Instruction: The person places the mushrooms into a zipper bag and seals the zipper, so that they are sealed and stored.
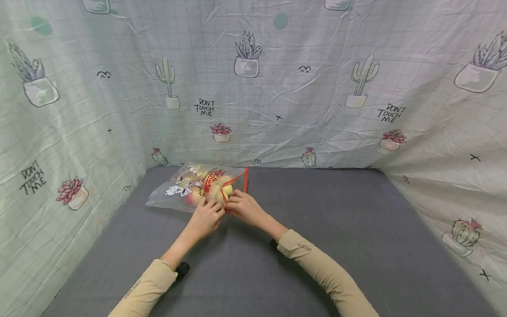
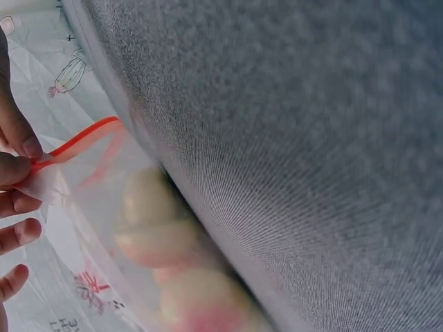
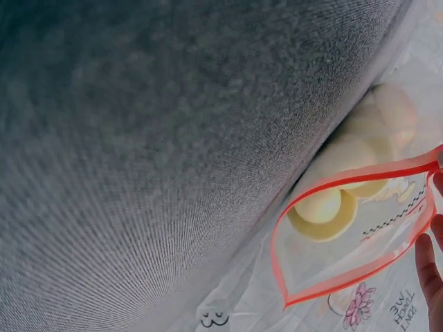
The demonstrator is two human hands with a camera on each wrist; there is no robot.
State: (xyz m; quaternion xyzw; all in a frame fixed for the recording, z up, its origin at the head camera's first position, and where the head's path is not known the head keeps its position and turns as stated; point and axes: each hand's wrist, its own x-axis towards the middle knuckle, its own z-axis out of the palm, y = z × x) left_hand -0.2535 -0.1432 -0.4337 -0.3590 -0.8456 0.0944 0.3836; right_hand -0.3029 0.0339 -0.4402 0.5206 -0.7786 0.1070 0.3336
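A clear zip bag [image 1: 164, 199] with a red zip edge [image 1: 246, 180] and printed cartoon figures lies on its side at the back left of the table. Several round yellow fruits [image 1: 193, 197] with a pink blush show through it. My left hand [image 1: 207, 215] pinches the near corner of the bag's mouth. Beside it, almost touching, my right hand [image 1: 244, 207] grips the same corner. In the left wrist view, fingertips [image 2: 31, 146] press together on the red strip [image 2: 83, 137]. The mouth gapes in the right wrist view, with fingers [image 3: 429, 263] at its rim.
Dark grey cloth covers the table [image 1: 340, 229]. Close behind the bag hangs a pale curtain [image 1: 277, 97] printed with potted cacti, and it also closes off both sides. Black devices [image 1: 182, 270] sit under both wrists.
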